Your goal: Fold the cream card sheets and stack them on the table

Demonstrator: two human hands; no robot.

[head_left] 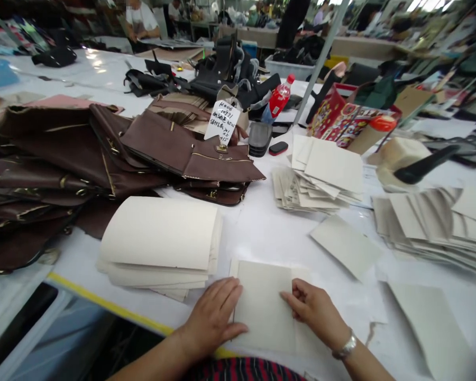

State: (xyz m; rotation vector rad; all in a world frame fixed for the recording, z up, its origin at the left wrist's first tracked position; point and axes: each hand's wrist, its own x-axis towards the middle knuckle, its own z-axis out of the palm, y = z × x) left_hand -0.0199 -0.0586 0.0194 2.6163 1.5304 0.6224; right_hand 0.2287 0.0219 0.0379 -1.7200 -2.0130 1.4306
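A pale rectangular sheet [264, 301] lies flat on the white table in front of me, over another light piece whose edges show around it. My left hand [216, 315] rests at its left edge, the fingers together and flat and the thumb spread apart, pressing on the edge. At the right edge is my right hand [307, 304], its fingers curled and the thumb and index finger at the sheet's edge; whether they pinch it is hard to see. A stack of curved cream sheets [161, 233] sits just beyond my left hand.
Brown leather bag pieces [158, 137] cover the left. Pale panel stacks [333, 164] stand right of centre and far right [424, 217]. Loose sheets [347, 246] lie between. Farther back are a red-capped bottle [277, 99], a tape roll [400, 159] and a metal pole [321, 61].
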